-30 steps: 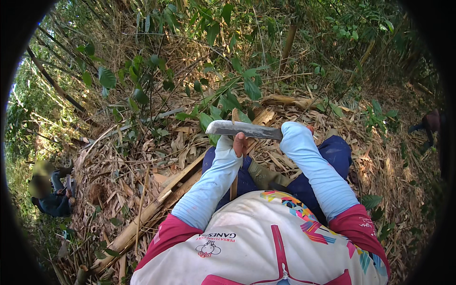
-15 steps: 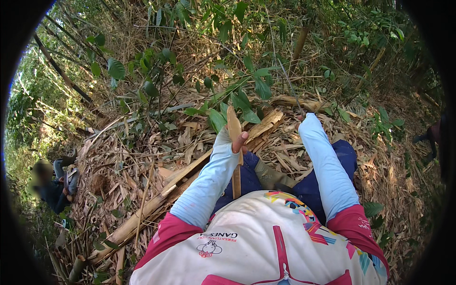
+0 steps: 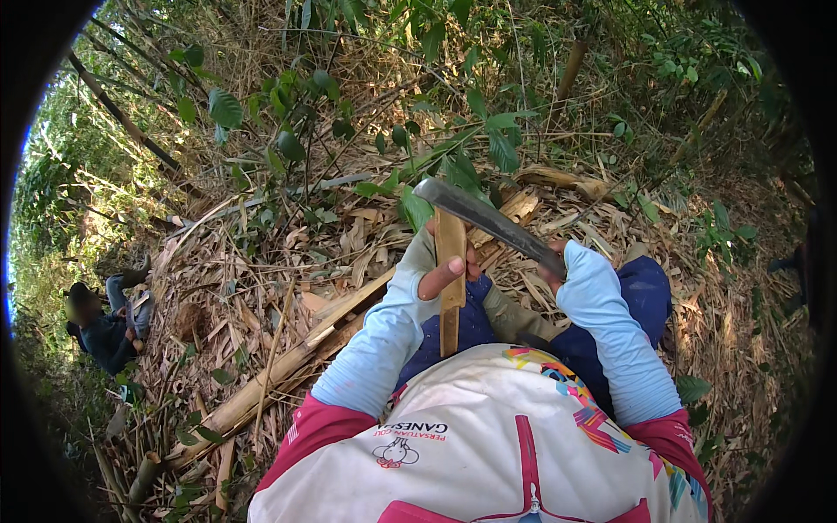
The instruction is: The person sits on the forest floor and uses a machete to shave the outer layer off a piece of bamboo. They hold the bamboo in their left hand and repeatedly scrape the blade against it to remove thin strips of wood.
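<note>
My left hand (image 3: 441,277) is closed around a flat, light-brown strip of split wood or bamboo (image 3: 451,240). The strip stands roughly upright, its lower end near my lap. In my right hand (image 3: 554,268) is the handle of a machete (image 3: 488,218), largely hidden by the fingers. Its dark, broad blade slants up and to the left, and its end overlaps the top of the strip. Whether the blade touches the strip I cannot tell.
A long split bamboo pole (image 3: 270,379) lies diagonally on dry leaves to my left. More split wood (image 3: 514,213) lies beyond my hands. A leafy green sapling (image 3: 501,144) grows just ahead. Another person (image 3: 109,327) sits at the far left.
The machete has swung down and left, bringing its blade across the strip's top. My right hand has lowered. The strip has turned, showing more of its broad face.
</note>
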The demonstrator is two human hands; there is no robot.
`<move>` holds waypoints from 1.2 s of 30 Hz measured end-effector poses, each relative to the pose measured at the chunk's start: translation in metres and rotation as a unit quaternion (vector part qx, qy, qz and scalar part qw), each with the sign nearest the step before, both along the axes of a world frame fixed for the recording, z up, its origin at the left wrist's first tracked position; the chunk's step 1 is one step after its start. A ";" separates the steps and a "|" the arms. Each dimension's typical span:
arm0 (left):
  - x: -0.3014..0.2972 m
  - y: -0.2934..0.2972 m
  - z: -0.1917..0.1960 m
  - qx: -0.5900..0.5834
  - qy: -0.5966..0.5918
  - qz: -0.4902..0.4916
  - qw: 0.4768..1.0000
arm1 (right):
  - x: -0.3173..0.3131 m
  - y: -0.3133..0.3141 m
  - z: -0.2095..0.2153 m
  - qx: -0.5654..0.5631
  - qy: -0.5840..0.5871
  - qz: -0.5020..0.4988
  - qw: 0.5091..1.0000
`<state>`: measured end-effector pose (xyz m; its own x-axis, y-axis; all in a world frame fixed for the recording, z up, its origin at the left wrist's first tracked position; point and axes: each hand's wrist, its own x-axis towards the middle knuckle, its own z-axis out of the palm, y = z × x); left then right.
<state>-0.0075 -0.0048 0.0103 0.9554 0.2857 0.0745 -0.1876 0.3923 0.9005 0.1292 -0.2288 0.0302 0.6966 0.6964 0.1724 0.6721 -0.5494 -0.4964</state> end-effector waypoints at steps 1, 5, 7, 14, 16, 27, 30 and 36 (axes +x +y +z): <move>-0.001 -0.002 0.001 0.009 -0.003 0.005 1.000 | -0.003 -0.004 0.002 0.006 -0.011 0.011 1.000; -0.008 -0.004 0.004 0.021 -0.002 -0.003 1.000 | -0.008 -0.017 0.006 -0.031 -0.007 0.014 0.999; -0.009 -0.008 0.003 0.015 0.025 0.008 1.000 | -0.009 -0.021 0.010 -0.048 -0.019 0.041 0.998; -0.007 -0.022 -0.002 0.070 0.016 0.062 0.995 | -0.010 -0.021 0.010 -0.098 0.016 0.026 0.995; -0.006 -0.025 -0.009 0.092 0.004 0.070 0.993 | -0.011 -0.020 0.010 -0.109 0.017 0.012 0.994; 0.013 -0.038 -0.028 0.143 -0.009 0.149 0.978 | -0.001 -0.007 -0.007 -0.186 0.029 -0.066 0.980; 0.020 -0.029 -0.051 0.141 0.028 0.180 0.973 | 0.001 0.004 -0.012 -0.217 0.066 -0.079 0.971; 0.025 -0.021 -0.061 0.087 0.008 0.251 0.964 | 0.000 0.025 -0.025 -0.254 0.090 -0.099 0.958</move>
<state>0.0173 -0.0256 -0.0509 0.7014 0.6968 0.1498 -0.2999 0.0979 0.9489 0.1292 -0.2040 0.0052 0.8107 0.5096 -0.2884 0.4583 -0.8588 -0.2291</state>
